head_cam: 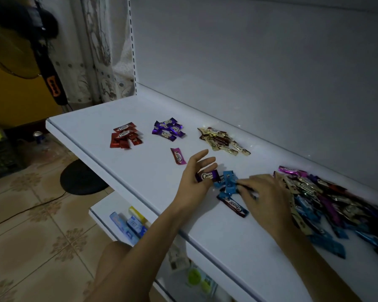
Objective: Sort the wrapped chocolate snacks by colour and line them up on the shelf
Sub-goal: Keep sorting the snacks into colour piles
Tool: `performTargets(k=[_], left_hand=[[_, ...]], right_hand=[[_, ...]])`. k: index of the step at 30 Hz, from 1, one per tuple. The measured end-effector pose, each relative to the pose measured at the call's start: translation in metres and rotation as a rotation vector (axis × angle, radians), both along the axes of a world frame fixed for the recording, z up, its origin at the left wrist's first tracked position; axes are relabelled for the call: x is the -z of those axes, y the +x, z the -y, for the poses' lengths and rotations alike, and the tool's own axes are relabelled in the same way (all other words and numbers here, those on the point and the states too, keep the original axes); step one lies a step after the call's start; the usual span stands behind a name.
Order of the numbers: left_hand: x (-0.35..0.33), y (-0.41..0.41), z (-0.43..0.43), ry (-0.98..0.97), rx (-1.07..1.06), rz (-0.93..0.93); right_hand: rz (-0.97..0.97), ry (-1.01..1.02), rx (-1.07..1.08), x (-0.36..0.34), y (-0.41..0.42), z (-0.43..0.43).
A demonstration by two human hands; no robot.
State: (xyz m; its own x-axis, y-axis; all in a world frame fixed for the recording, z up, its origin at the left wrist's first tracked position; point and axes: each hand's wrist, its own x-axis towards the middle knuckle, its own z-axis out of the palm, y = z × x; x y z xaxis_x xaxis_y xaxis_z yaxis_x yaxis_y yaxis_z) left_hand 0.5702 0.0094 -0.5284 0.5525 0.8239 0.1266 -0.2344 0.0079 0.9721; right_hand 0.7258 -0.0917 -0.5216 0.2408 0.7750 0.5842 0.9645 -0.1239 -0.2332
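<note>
A white shelf [109,118] runs from near left to far right against a plain white back wall [249,62]. A tiled floor [31,236] lies below to the left, where a fan [81,177] stands on its round black base beside a curtain [96,51]. The shelf's raised front edge passes under both forearms, and bare white surface lies between that edge and the sorted piles. A mixed heap [327,201] of snacks covers the right end. Along the back lie a gold pile [223,140], a purple pile [168,129] and a red pile [124,138], each well apart. A few blue snacks [228,182] sit between the hands, and one pink snack [178,156] lies alone nearer the front. The left hand [194,179] pinches a purple snack [206,175], its upper fingers spread. The right hand [264,197], fingers bent, touches the blue snacks; whether it grips one I cannot tell.
</note>
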Motion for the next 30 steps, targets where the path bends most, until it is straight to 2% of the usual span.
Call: performTargets(k=[5,10,15,16,17,19,21,22,24,27,30], left_hand=[[-0.001,-0.004,-0.004,-0.197,0.011,0.15],[-0.002,-0.002,-0.004,-0.282,0.053,0.171],[-0.014,-0.009,-0.024,-0.383,-0.014,0.241],[-0.017,-0.013,-0.03,-0.321,-0.078,0.168],[-0.02,-0.017,-0.037,-0.168,-0.155,0.019],[-0.016,-0.026,-0.052,0.314,-0.289,-0.42],[-0.003,-0.03,-0.063,0.699,-0.257,-0.844],[0.004,-0.029,-0.065,0.828,-0.213,-0.981],[0.014,-0.027,-0.065,0.967,-0.19,-1.056],[0.023,-0.023,-0.068,0.977,-0.232,-0.949],[0.031,-0.022,-0.071,0.931,-0.294,-0.837]], right_hand=[[0.021,-0.001,-0.017,-0.004,-0.005,-0.005],[0.119,-0.101,-0.278,-0.015,-0.03,-0.026],[0.052,-0.016,-0.354,-0.028,-0.035,-0.056],[-0.036,-0.004,-0.352,-0.03,-0.036,-0.063],[-0.15,0.01,-0.337,-0.034,-0.036,-0.072],[-0.317,0.051,-0.274,-0.04,-0.034,-0.095],[-0.343,0.037,-0.209,-0.044,-0.031,-0.125],[-0.328,0.009,-0.188,-0.046,-0.03,-0.141],[-0.305,-0.045,-0.149,-0.046,-0.03,-0.176],[-0.334,-0.107,-0.077,-0.043,-0.032,-0.222],[-0.248,-0.163,-0.002,-0.038,-0.034,-0.254]])
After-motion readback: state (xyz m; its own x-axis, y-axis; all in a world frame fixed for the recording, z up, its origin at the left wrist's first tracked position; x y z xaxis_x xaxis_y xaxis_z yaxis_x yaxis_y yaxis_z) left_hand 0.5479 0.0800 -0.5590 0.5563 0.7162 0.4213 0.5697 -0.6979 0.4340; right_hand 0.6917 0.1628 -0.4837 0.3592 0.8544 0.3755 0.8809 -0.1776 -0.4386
